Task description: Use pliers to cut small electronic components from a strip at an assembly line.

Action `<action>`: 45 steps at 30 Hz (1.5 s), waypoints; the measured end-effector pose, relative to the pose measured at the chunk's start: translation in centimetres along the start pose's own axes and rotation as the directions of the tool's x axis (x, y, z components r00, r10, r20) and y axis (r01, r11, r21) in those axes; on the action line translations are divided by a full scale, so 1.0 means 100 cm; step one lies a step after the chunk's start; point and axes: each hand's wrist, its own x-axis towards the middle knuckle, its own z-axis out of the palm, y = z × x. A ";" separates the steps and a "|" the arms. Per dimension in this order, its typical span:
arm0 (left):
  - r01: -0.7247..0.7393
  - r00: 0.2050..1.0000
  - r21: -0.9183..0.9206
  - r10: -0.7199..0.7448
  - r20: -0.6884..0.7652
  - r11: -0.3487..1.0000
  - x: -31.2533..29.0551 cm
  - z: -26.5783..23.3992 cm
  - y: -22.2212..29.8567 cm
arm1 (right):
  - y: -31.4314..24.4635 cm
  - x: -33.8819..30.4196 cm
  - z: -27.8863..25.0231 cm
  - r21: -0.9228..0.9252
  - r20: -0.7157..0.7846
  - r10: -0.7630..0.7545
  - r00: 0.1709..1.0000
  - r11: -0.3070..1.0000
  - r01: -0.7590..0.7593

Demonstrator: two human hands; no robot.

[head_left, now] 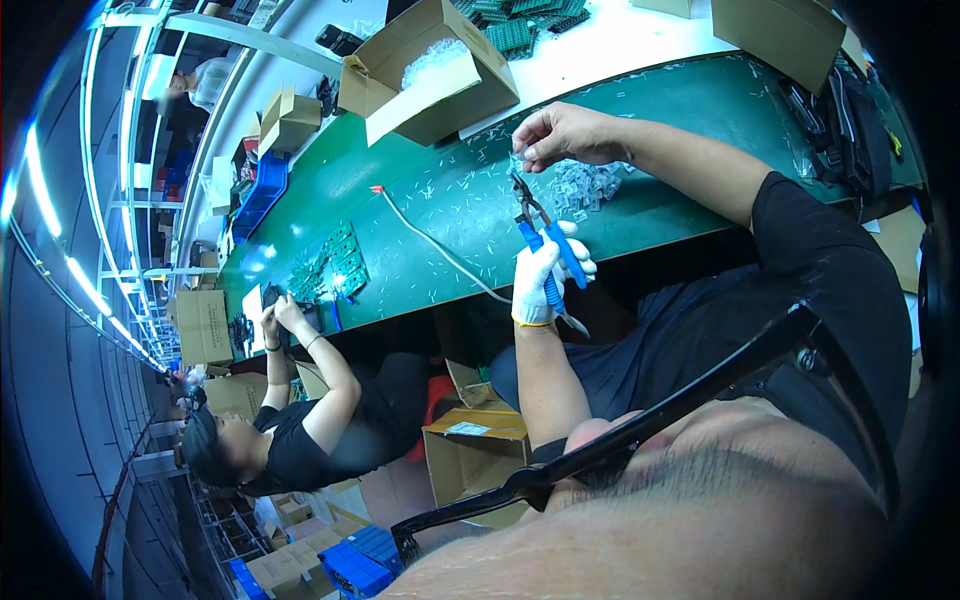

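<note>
White knit fabric with a yellow cuff covers the left hand (545,270), its fingers wrapped around blue-handled metal pliers (572,262). The bare right hand (565,135) pinches a small translucent plastic piece (517,161) between thumb and fingers, right by the plier tips; whether they touch cannot be told. Just beside, a heap of clear plastic pieces (588,185) lies on the green tabletop (335,190), among scattered pale slivers. A red-tipped white cable (425,235) curves leftward, and an open brown cardboard box (455,105) stands beyond
</note>
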 end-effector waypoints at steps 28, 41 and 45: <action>-0.017 1.000 -0.009 0.017 0.005 1.000 -0.002 0.003 0.004 | 0.013 0.000 0.025 0.084 -0.069 0.061 0.996 0.995 -0.055; 0.007 0.995 0.185 0.010 -0.095 0.983 -0.008 0.011 0.010 | 0.014 -0.005 0.030 -0.012 -0.133 0.000 0.991 1.000 -0.002; -0.021 0.992 0.187 0.043 -0.117 0.982 -0.009 0.013 0.010 | 0.011 -0.005 0.028 0.019 -0.120 -0.002 0.993 1.000 0.004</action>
